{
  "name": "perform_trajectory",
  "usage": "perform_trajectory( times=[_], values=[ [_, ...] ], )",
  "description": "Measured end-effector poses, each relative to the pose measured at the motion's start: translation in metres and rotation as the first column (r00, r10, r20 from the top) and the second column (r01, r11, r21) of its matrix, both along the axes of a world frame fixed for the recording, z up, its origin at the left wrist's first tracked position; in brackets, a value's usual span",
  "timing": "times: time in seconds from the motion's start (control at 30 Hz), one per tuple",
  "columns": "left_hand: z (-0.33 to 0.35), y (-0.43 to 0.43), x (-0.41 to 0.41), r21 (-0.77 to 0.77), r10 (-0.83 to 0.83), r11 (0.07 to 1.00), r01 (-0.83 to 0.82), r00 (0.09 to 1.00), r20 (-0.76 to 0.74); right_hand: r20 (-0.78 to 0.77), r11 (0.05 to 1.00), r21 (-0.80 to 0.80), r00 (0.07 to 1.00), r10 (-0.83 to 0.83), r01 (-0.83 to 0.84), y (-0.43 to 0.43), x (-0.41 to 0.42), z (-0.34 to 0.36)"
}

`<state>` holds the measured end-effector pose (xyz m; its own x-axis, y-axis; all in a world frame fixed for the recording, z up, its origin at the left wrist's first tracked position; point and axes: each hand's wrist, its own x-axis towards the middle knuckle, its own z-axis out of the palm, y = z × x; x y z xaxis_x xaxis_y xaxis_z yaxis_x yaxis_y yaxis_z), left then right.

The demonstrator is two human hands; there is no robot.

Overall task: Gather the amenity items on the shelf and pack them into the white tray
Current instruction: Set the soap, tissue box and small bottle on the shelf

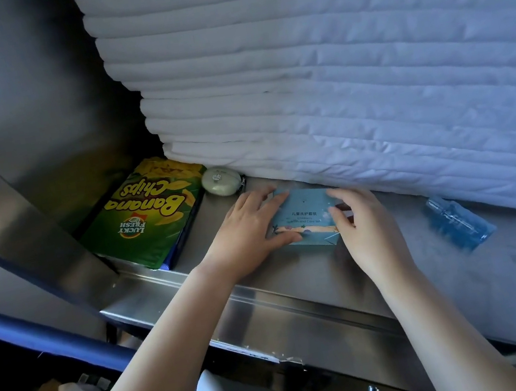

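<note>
Where the shelf (315, 274) meets stacked bedding (332, 78), blue box (305, 218) (face up), left hand (248, 228) and right hand (369, 227) gripping opposite ends.

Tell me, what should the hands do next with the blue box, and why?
Probably lift the blue box off the shelf: the left hand and right hand both grip its ends, yet it seems to rest on the metal.
</note>
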<state>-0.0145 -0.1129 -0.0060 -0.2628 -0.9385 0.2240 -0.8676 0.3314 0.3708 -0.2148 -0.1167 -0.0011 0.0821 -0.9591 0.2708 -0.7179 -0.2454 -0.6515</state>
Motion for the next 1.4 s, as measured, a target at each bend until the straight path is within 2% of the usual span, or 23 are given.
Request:
perform_trajectory(
  times=[0.1,0.17,0.27,0.5,0.73,0.87,0.93,1.0,1.07,1.2,1.27,1.4],
  values=[
    [-0.007,0.010,0.004,0.012,0.029,0.999,-0.030,0.996,0.079,-0.063,0.989,-0.114,0.994,0.088,-0.095,0.018,-0.004,0.002],
    [-0.015,0.020,0.012,0.030,0.111,0.993,-0.115,0.987,0.112,-0.138,0.984,-0.107,0.982,0.128,-0.143,0.028,-0.003,-0.001],
    [-0.023,0.031,0.022,0.039,0.218,0.974,-0.225,0.967,0.129,-0.154,0.989,-0.107,0.984,0.085,-0.102,0.025,0.002,-0.004],
    [-0.017,0.041,0.015,-0.085,0.325,0.941,-0.327,0.945,-0.040,-0.180,0.992,-0.084,0.980,0.079,-0.096,-0.007,0.041,0.004],
    [-0.020,0.044,0.015,-0.076,0.359,0.928,-0.365,0.930,-0.079,-0.155,0.989,-0.107,0.984,0.084,-0.101,-0.020,0.059,0.004],
    [-0.017,0.046,0.013,-0.087,0.315,0.944,-0.317,0.948,-0.042,-0.168,0.986,-0.062,0.975,0.145,-0.158,-0.015,0.047,0.005],
    [-0.013,0.047,0.009,-0.104,0.244,0.964,-0.243,0.970,-0.005,-0.153,0.994,-0.079,0.986,0.065,-0.077,-0.008,0.029,0.003],
    [-0.008,0.046,0.001,-0.103,0.136,0.986,-0.132,0.990,0.037,-0.168,0.988,-0.133,0.981,-0.099,0.077,0.001,0.005,-0.001],
    [-0.004,0.042,-0.015,-0.068,-0.011,0.998,0.016,0.997,0.071,-0.237,0.967,-0.133,0.941,-0.244,0.217,0.009,-0.018,-0.005],
    [-0.002,0.027,-0.057,-0.050,-0.228,0.972,0.231,0.971,0.069,-0.316,0.916,-0.152,0.859,-0.402,0.372,0.020,-0.046,-0.011],
    [-0.005,0.021,-0.067,-0.028,-0.256,0.966,0.258,0.964,0.068,-0.306,0.879,-0.168,0.824,-0.477,0.446,0.023,-0.054,-0.014],
    [-0.016,0.015,-0.062,0.012,-0.207,0.978,0.207,0.978,-0.011,-0.338,0.800,-0.085,0.738,-0.584,0.594,0.025,-0.071,-0.022]
  ],
)
